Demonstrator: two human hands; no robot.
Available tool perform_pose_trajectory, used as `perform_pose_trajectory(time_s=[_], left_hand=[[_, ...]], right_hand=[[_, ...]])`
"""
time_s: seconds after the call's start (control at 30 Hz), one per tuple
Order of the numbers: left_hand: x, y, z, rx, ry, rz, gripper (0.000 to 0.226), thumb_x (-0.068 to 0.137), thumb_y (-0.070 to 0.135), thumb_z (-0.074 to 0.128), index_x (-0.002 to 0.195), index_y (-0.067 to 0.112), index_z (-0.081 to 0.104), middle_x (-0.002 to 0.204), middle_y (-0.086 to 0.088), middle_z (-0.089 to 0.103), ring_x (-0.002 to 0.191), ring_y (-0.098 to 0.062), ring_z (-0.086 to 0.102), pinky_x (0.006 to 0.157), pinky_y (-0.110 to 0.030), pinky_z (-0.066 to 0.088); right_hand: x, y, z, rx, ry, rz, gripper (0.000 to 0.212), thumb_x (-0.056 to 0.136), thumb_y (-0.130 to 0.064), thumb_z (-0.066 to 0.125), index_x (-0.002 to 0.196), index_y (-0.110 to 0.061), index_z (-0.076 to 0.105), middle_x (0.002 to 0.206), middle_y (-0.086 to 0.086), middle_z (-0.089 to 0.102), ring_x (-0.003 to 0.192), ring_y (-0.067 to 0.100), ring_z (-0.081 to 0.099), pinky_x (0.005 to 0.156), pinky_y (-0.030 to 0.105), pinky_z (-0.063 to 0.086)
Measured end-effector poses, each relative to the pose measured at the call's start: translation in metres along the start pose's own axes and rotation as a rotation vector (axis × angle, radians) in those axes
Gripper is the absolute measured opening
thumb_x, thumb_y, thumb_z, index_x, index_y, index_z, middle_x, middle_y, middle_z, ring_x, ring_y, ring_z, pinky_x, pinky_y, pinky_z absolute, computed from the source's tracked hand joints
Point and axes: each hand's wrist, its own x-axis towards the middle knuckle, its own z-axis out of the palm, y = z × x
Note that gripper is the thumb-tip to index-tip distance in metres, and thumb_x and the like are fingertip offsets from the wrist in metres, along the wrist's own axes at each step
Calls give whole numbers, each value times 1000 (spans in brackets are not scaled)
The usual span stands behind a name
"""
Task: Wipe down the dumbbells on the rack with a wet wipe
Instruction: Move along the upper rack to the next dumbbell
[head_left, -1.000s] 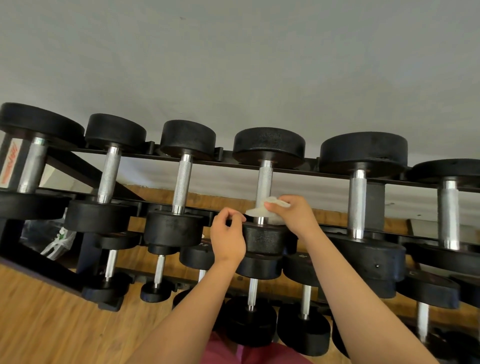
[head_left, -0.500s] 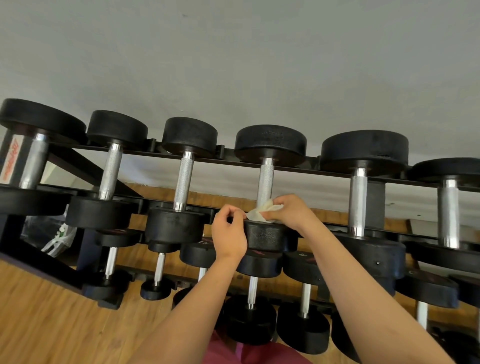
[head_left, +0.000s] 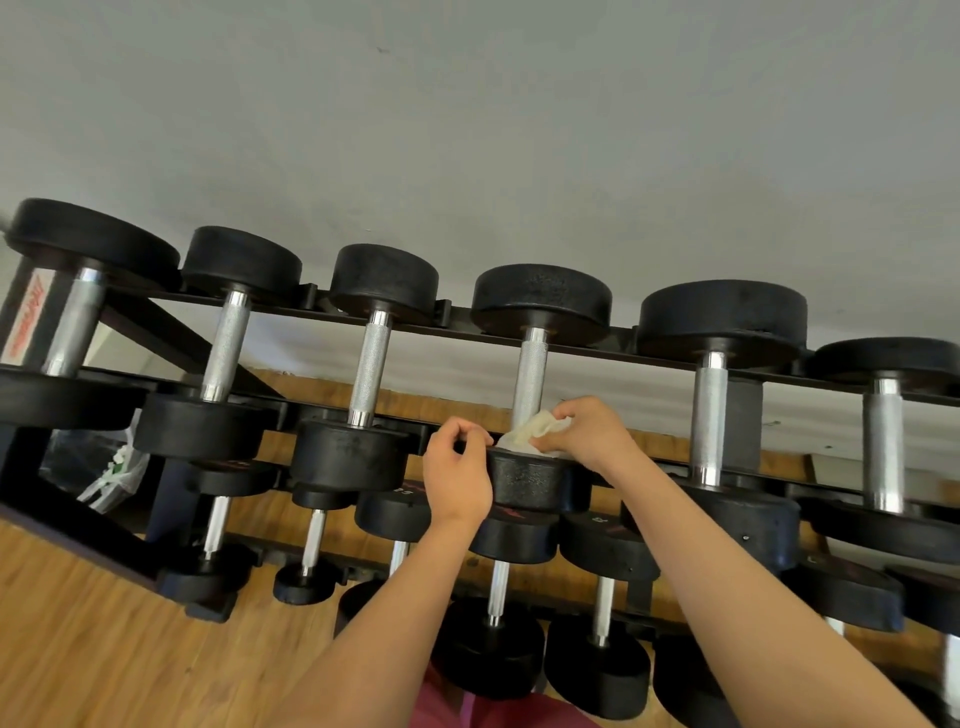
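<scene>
Black rubber heads and knurled steel handles fill the rack (head_left: 467, 335), whose top tier carries six dumbbells in view, each lying across the two rails; the lower tiers hold smaller ones. The dumbbell (head_left: 530, 364) fourth from the left on the top tier is the one being handled. A crumpled white wet wipe (head_left: 527, 435) lies on the upper face of its near head, at the foot of the handle. The right hand (head_left: 589, 434) pinches the wipe, its fingers (head_left: 558, 415) bunched and curled round it. The left hand (head_left: 457, 475) grips the left rim of the same head, its fingers curled over the edge. Behind the rack's left end a clear plastic bag (head_left: 111, 467) sits; what it holds cannot be made out. Below is a wooden floor (head_left: 78, 623).
</scene>
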Motion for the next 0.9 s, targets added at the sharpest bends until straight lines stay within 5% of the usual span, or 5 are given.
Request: perform_pose_trajectory(time_s=[0.17, 0.47, 0.6, 0.73, 0.9], left_hand=[[-2, 3, -1, 13, -12, -7, 22, 93, 8, 50, 73, 12, 59, 74, -1, 61, 78, -18, 57, 78, -37, 49], [0, 4, -6, 49, -108, -98, 19, 95, 17, 52, 78, 18, 60, 85, -2, 63, 88, -21, 60, 86, -42, 52], [-2, 30, -32, -25, -377, -232, 17, 97, 34, 55, 106, 25, 65, 110, 5, 66, 106, -10, 60, 84, -22, 46], [-17, 63, -63, -96, -516, -73, 39, 85, 48, 57, 117, 26, 65, 113, 12, 68, 107, 0, 60, 86, -16, 43], [-14, 78, -70, -123, -529, -8, 23, 86, 26, 68, 107, 16, 68, 100, 4, 72, 93, -5, 66, 77, -14, 50]], right_hand=[[2, -7, 5, -50, -15, 20, 21, 82, -23, 76, 96, -11, 66, 98, 6, 65, 78, 10, 55, 72, 26, 46], [-46, -2, 2, 321, 172, -86, 7, 87, -21, 70, 93, -17, 68, 92, 1, 68, 85, 11, 62, 71, 19, 48], [-65, -9, 4, 507, 188, -86, 10, 91, -24, 66, 101, -25, 66, 101, -3, 66, 95, 12, 60, 76, 21, 48], [-70, -22, 13, 571, 177, -152, 17, 89, -21, 68, 105, -17, 69, 99, 0, 70, 94, 15, 65, 76, 21, 53], [-65, -43, 42, 464, 276, -315, 12, 88, -18, 70, 100, -16, 69, 88, -3, 71, 84, 3, 66, 77, 17, 52]])
